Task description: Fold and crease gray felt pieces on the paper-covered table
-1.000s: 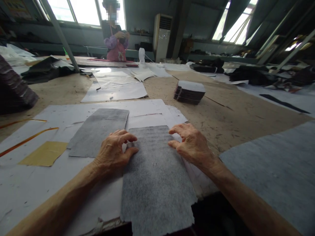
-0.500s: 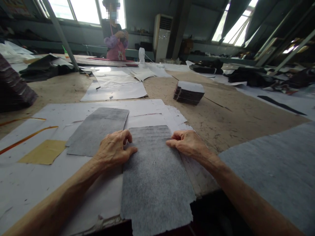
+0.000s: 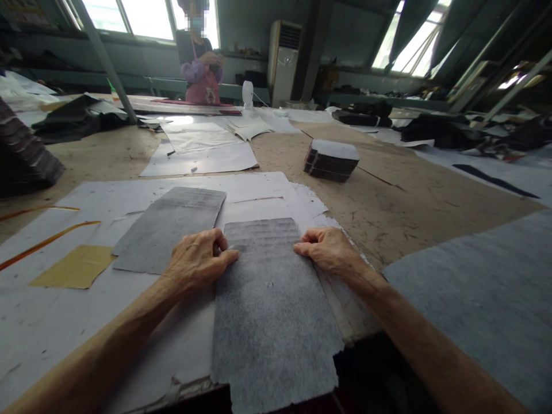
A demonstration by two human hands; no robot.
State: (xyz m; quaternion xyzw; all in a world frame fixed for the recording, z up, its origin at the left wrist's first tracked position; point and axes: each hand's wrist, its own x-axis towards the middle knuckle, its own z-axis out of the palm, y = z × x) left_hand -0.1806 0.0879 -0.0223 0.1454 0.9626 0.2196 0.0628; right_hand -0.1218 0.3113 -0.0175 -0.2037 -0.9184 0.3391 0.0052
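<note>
Currently left hand [image 3: 196,257] and right hand [image 3: 330,250], apart, pinch opposite side edges of the grey sheet [image 3: 276,322], lower centre of frame. Its near end overhangs the table [image 3: 388,210]; level grips and light, even tension should prevent skewing.

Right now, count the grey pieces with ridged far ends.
2: the front piece between your left hand and right hand, and the back piece on the white sheet, partly behind your left hand. More may be hidden underneath.
</note>
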